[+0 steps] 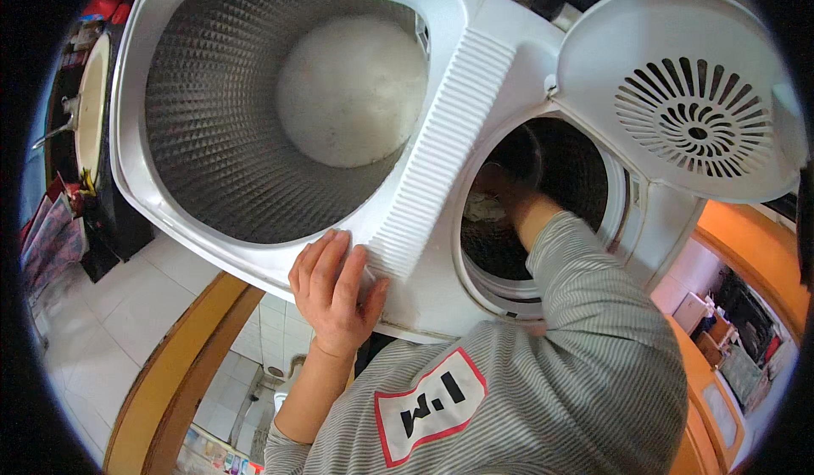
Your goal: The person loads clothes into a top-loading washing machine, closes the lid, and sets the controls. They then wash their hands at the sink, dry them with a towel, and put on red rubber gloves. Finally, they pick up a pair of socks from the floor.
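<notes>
Before me stands a white twin-tub washing machine (439, 284). My left hand (334, 284) rests on its front edge, fingers spread over the rim near the ribbed panel (445, 150), holding nothing. My right arm reaches down into the dark spin tub (572, 176). Deep inside it, my right hand (502, 185) is dim, and its fingers cannot be made out. A pale, crumpled piece that looks like cloth (484, 208) lies beside or under that hand; whether I grip it cannot be told. The wash tub (210, 125) on the left has textured walls and a cloudy, whitish liquid (356, 93) at its bottom.
The slotted round spin lid (668, 49) stands raised at the right. A washbasin (93, 106) with a metal tap (60, 128) is at far left, with cloths (54, 233) hanging below. An orange-brown door frame (184, 360) crosses the tiled floor (133, 309).
</notes>
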The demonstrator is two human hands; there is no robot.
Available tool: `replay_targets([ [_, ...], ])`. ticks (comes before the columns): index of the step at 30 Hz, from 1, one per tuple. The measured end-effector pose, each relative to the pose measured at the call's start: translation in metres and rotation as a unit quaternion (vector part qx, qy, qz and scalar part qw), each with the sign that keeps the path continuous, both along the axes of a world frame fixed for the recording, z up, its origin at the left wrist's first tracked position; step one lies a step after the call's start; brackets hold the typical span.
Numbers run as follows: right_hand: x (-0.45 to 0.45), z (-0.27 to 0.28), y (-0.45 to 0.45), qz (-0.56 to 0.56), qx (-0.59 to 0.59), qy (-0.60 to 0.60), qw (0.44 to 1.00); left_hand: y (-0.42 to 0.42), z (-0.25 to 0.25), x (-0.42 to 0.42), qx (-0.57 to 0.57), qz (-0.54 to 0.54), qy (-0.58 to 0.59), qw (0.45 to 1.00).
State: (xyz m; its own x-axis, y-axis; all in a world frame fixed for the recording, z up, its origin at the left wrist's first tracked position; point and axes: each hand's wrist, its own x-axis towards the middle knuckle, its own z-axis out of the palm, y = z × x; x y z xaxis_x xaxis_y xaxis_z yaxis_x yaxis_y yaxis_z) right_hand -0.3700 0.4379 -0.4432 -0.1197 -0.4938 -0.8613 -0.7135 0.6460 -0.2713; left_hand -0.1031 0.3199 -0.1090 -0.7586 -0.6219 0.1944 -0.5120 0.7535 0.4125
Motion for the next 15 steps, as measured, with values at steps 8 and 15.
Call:
replay_targets([
  [8,-0.086,0.003,0.014,-0.073,-0.007,0.198,0.977,0.003,-0.001,-0.001,0.002,0.000,-0.001,1.000],
  [15,-0.031,-0.030,0.037,-0.098,0.018,0.126,0.987,0.002,-0.001,0.000,-0.003,0.001,0.002,1.000],
])
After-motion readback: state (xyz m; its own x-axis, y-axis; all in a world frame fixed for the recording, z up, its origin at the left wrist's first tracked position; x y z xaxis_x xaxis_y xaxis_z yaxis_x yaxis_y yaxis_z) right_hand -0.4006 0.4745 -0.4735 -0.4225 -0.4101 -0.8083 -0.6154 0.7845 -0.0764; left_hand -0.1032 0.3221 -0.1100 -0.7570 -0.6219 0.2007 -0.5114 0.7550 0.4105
